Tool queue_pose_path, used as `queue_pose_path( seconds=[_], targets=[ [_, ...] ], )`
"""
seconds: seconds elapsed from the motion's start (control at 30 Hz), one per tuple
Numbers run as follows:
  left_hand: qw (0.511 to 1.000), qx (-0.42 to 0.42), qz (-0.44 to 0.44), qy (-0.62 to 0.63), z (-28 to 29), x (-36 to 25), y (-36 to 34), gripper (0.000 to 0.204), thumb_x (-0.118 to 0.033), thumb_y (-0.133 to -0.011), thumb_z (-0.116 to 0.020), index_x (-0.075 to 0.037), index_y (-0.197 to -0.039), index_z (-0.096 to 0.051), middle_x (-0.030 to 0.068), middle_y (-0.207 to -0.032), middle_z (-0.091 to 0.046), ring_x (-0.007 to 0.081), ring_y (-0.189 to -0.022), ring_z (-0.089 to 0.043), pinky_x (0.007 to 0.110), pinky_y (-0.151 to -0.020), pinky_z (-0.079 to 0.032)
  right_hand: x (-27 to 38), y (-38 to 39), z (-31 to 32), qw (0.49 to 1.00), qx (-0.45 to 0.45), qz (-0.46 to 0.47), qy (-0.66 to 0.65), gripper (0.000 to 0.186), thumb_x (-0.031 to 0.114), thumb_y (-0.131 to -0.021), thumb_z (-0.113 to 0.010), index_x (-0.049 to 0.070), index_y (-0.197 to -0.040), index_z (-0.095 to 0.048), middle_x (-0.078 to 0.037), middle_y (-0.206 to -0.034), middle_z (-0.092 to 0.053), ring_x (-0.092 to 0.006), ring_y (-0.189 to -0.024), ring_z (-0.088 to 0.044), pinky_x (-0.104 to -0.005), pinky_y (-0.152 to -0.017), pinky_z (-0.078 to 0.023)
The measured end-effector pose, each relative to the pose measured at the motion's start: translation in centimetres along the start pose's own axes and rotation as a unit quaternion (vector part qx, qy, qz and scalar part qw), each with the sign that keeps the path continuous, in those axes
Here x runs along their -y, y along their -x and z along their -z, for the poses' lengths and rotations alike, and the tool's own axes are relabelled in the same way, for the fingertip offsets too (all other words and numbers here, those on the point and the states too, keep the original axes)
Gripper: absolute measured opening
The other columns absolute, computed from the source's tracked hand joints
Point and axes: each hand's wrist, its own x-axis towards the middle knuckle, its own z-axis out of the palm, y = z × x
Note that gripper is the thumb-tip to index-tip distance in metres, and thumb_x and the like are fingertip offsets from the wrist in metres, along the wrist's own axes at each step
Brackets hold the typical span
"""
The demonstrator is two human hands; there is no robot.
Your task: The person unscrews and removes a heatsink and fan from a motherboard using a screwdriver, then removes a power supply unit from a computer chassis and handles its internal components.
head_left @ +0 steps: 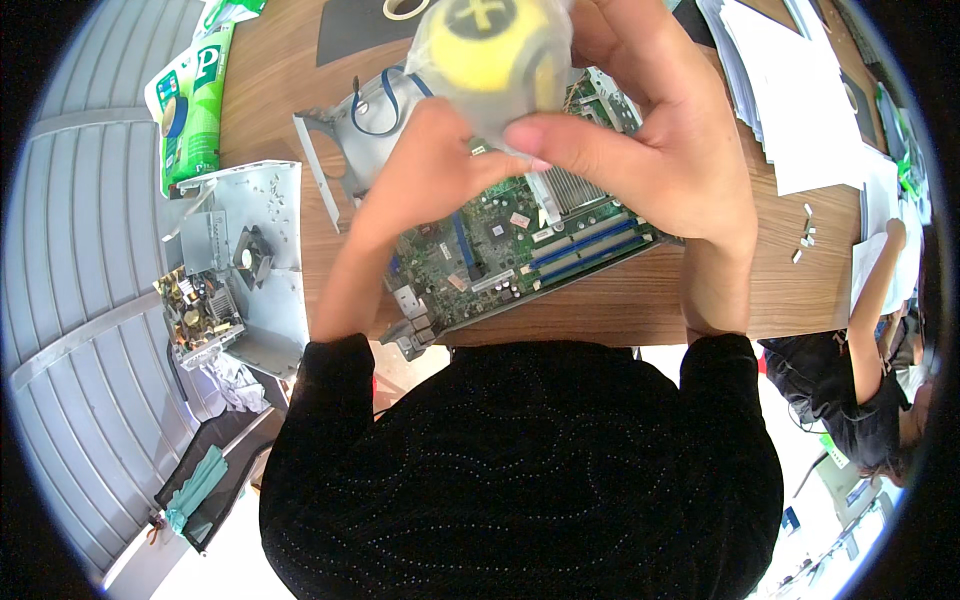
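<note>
Close to the camera is a translucent whitish container [545, 60] with a yellow round patch and a dark cross-shaped mark on it; its exact kind I cannot make out. My right hand [670, 130] is closed around its right side, the thumb pressed to its lower edge. My left hand [430, 165] is closed at its lower left, with most fingers hidden behind it. The two thumbs come close together below the container. Beneath both hands lies a green circuit board [500, 235] in a metal tray, with a finned heatsink [580, 190] and blue memory slots [590, 245].
On the left stand an opened metal case [285, 215] with a bare power board and a green-and-white package [208, 105]. Paper stacks [800, 110] and small white pieces [808, 232] lie at the right. A tape roll [405, 8] is behind. Another person's arm [872, 300] reaches in at far right.
</note>
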Motion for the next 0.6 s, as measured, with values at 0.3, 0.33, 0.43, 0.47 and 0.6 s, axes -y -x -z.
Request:
queue_pose_path(
  seconds=[0.3, 0.33, 0.43, 0.47, 0.6],
  targets=[
    [0.994, 0.032, 0.088, 0.052, 0.7, -0.6, -0.3, 0.021, -0.009, -0.079, -0.082, 0.000, -0.096, -0.074, 0.0140, -0.089, -0.073, 0.0262, -0.084, -0.073, 0.032, -0.073, -0.054, -0.4, -0.6, -0.8, 0.995, -0.069, 0.067, -0.016, 0.082, 0.014, -0.080, -0.086, 0.000, -0.148, -0.043, -0.017, -0.135, -0.059, -0.0255, -0.120, -0.062, -0.0346, -0.101, -0.049],
    [0.994, 0.026, 0.089, 0.063, 0.7, -0.6, -0.1, 0.021, -0.010, -0.079, -0.082, 0.000, -0.096, -0.074, 0.0149, -0.089, -0.073, 0.0277, -0.084, -0.073, 0.033, -0.073, -0.054, 0.1, -1.0, -0.6, 0.998, -0.039, 0.057, -0.005, 0.081, 0.014, -0.081, -0.086, 0.000, -0.148, -0.043, -0.017, -0.136, -0.059, -0.0260, -0.122, -0.062, -0.0348, -0.102, -0.048],
    [0.999, 0.003, 0.050, 0.016, 0.4, -0.5, 0.5, 0.022, -0.014, -0.081, -0.082, -0.001, -0.097, -0.074, 0.0180, -0.094, -0.073, 0.0322, -0.085, -0.072, 0.036, -0.075, -0.055, 2.9, -0.7, -0.5, 0.997, -0.002, -0.060, 0.051, 0.078, 0.016, -0.083, -0.084, -0.002, -0.146, -0.043, -0.017, -0.138, -0.058, -0.0279, -0.126, -0.060, -0.0357, -0.104, -0.048],
    [0.999, 0.012, 0.042, -0.029, 0.4, -0.4, 0.6, 0.022, -0.014, -0.081, -0.081, -0.002, -0.098, -0.074, 0.0182, -0.095, -0.073, 0.0328, -0.085, -0.072, 0.037, -0.075, -0.055, 3.2, -1.0, -0.6, 0.997, 0.004, -0.049, 0.064, 0.078, 0.016, -0.084, -0.083, -0.002, -0.148, -0.041, -0.017, -0.139, -0.058, -0.0289, -0.127, -0.060, -0.0363, -0.105, -0.048],
    [0.998, 0.041, 0.045, 0.021, 0.9, -0.2, 0.6, 0.021, -0.015, -0.085, -0.076, -0.003, -0.102, -0.074, 0.0187, -0.096, -0.073, 0.0368, -0.087, -0.070, 0.041, -0.074, -0.054, 2.9, -1.3, -0.5, 0.997, 0.011, 0.060, 0.052, 0.084, 0.014, -0.086, -0.080, -0.003, -0.154, -0.033, -0.018, -0.141, -0.057, -0.0312, -0.127, -0.060, -0.0378, -0.107, -0.047]
  ],
)
